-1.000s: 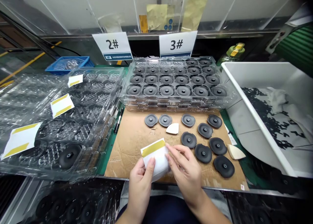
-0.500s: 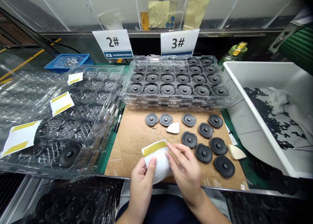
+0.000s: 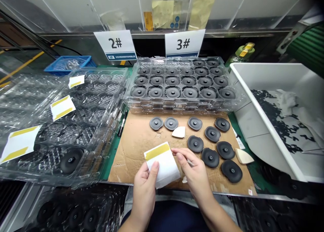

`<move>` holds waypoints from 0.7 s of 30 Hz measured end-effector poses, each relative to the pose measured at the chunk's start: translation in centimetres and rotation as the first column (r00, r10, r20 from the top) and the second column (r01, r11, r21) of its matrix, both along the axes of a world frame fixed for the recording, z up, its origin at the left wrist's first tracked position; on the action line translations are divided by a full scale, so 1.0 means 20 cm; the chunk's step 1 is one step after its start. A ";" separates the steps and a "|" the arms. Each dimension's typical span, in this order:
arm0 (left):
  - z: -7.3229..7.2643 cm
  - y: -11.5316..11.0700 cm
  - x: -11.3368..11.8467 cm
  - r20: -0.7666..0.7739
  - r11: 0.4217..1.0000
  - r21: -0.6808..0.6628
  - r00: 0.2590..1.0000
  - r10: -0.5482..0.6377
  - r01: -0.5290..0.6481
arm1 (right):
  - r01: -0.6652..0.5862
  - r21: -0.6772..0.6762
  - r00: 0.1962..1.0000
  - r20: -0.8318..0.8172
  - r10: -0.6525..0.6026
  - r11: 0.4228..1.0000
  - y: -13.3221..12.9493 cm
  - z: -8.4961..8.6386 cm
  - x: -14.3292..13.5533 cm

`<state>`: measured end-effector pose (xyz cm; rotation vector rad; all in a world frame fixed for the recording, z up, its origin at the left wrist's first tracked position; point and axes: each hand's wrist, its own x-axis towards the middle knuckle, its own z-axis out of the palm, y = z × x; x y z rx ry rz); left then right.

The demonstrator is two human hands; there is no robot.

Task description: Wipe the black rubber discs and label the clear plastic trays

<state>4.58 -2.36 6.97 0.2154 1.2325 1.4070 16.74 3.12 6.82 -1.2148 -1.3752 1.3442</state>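
My left hand [image 3: 145, 183] grips a white paper piece [image 3: 165, 169] by its left side, thumb on top. A strip of yellow tape [image 3: 158, 152] runs along the paper's far edge. At the paper's upper right corner is my right hand [image 3: 194, 171], its fingers curved and its thumb off the sheet. The index fingertip is at the paper's edge; I cannot tell whether it touches. Several black discs [image 3: 195, 144] with small centre hubs lie on the cardboard [image 3: 131, 147] beyond and to the right. Two cream wedge-shaped pads [image 3: 179, 132] lie among them.
A stack of clear trays [image 3: 182, 105] with black discs stands behind the cardboard. More clear trays [image 3: 101, 124] at left carry taped white papers [image 3: 21, 142]. A white bin [image 3: 268, 117] with small black parts stands right. Behind are a blue basket [image 3: 88, 61] and a green bottle [image 3: 243, 53].
The right fingers have come off the paper's face, and the thumb now sits beside its edge. The paper has shifted slightly left and shows more of its surface.
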 end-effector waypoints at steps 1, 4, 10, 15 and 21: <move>0.01 0.01 0.00 0.012 1.000 -0.007 1.000 0.026 -0.026 | -0.037 -0.011 0.999 -0.001 0.037 0.999 0.00 0.00 0.01; 0.02 0.03 -0.02 0.014 0.995 -0.017 0.995 0.103 -0.103 | -0.175 -0.064 0.984 0.029 0.177 0.983 0.00 -0.01 0.02; 0.02 0.04 -0.06 0.002 1.000 -0.010 1.000 -0.023 0.023 | -0.083 -0.177 0.995 0.045 0.092 0.981 0.02 0.00 0.04; 0.03 0.03 -0.08 -0.136 0.957 -0.009 0.947 -0.290 0.291 | 0.091 -0.162 0.996 0.031 -0.087 0.983 0.08 0.00 0.12; 0.05 0.03 -0.08 -0.274 0.905 -0.052 0.866 -0.419 0.422 | 0.128 -0.160 0.992 0.004 -0.129 0.979 0.07 0.01 0.11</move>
